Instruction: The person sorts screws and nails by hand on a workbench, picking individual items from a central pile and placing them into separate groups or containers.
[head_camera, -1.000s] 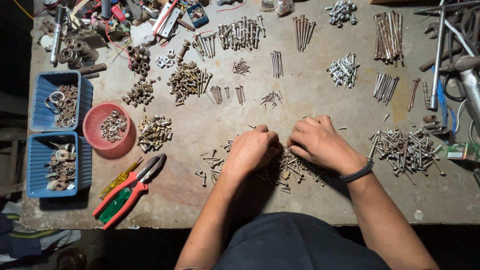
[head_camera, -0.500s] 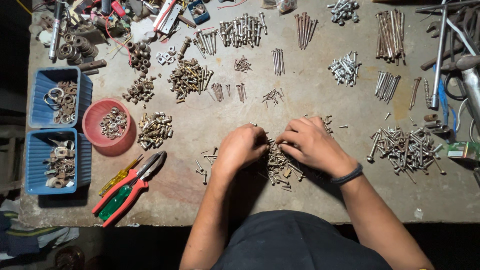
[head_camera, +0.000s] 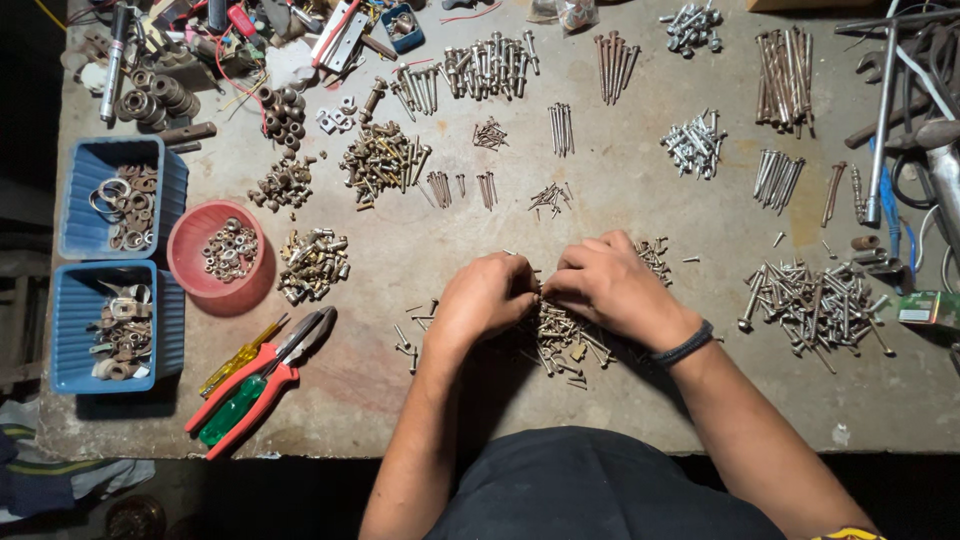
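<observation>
A heap of small mixed screws (head_camera: 560, 335) lies on the grey worktable (head_camera: 620, 200) right in front of me. My left hand (head_camera: 484, 298) rests on the heap's left side with the fingers curled in. My right hand (head_camera: 607, 285), a dark band at its wrist, covers the heap's upper right, fingertips pinched together where they meet the left hand's fingertips. Whether a screw sits between the fingers is hidden. A few loose screws (head_camera: 412, 325) lie left of my left hand, and a small cluster (head_camera: 655, 256) shows beyond my right hand.
Sorted piles of screws, nails and bolts cover the far half of the table. A big pile of silver screws (head_camera: 815, 300) lies at the right. At the left stand a red bowl of nuts (head_camera: 215, 250), two blue bins (head_camera: 120, 195), red pliers (head_camera: 255, 385) and a screwdriver (head_camera: 232, 405).
Both hands have drawn closer together over the heap, the right sliding left. A small cluster of screws beyond the right hand has come into sight.
</observation>
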